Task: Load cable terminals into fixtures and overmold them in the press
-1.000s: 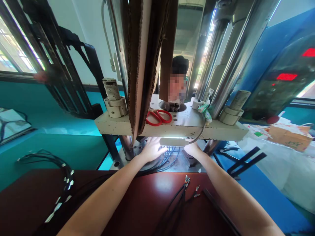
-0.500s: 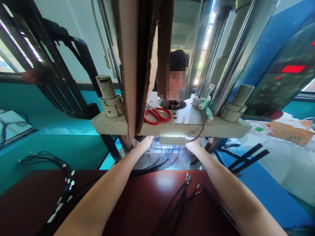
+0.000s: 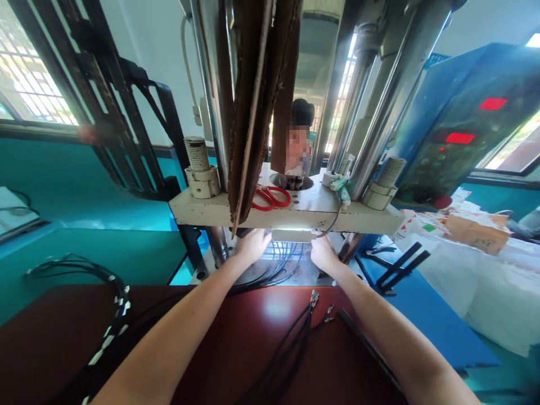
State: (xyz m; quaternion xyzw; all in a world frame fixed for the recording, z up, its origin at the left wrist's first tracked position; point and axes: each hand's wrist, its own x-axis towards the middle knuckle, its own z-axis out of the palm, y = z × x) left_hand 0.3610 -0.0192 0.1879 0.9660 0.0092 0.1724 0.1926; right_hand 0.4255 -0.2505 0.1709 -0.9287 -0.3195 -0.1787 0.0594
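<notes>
My left hand point(image 3: 252, 246) reaches under the white crossbeam point(image 3: 202, 214) of a press, left of a fan of thin black cables point(image 3: 276, 269). On the other side of those cables is my right hand point(image 3: 324, 254), also beneath the beam. The fingers of both hands are hidden behind the beam and a white lamp bar point(image 3: 293, 235), so I cannot make out what they touch. The cables run from the lit space under the beam over the metal base point(image 3: 310, 275) and off to the left. More black cables point(image 3: 304, 329) with metal ends lie on the dark red table point(image 3: 270, 309).
Red-handled scissors point(image 3: 272, 198) rest on the beam beside hanging cardboard point(image 3: 253, 124). A banded cable bundle point(image 3: 120, 306) lies at the left. On the right stand a blue control box point(image 3: 464, 112) with red displays and a cardboard box point(image 3: 478, 232). Another person is visible behind the press.
Both hands have drawn back slightly, so more of each shows below the beam. The view has shifted a little, bringing more of the control box into sight.
</notes>
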